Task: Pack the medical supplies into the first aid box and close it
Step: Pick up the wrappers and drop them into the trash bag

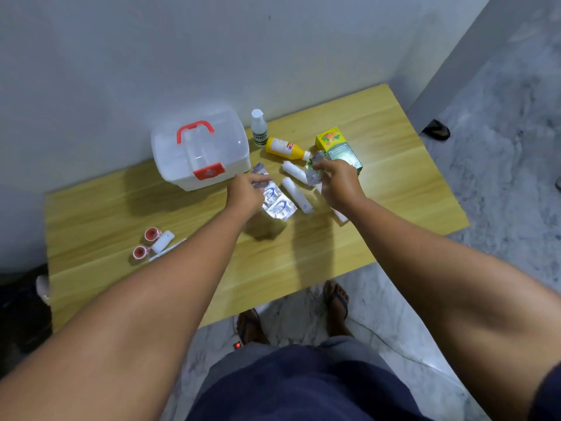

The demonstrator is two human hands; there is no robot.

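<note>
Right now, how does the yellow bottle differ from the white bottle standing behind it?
The yellow bottle lies on its side on the table, while the white bottle stands upright near the wall. The yellow bottle has an opaque yellow body, but the white bottle is pale with a green printed label. The white bottle is closer to the first aid box. Both have white caps and neither hand touches them.

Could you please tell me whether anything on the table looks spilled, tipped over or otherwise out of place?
Nothing looks spilled or damaged. The yellow plastic bottle lies on its side on the wooden table, while the white bottle beside it stands upright. The translucent first aid box with red handle has its lid down with the supplies outside.
</note>
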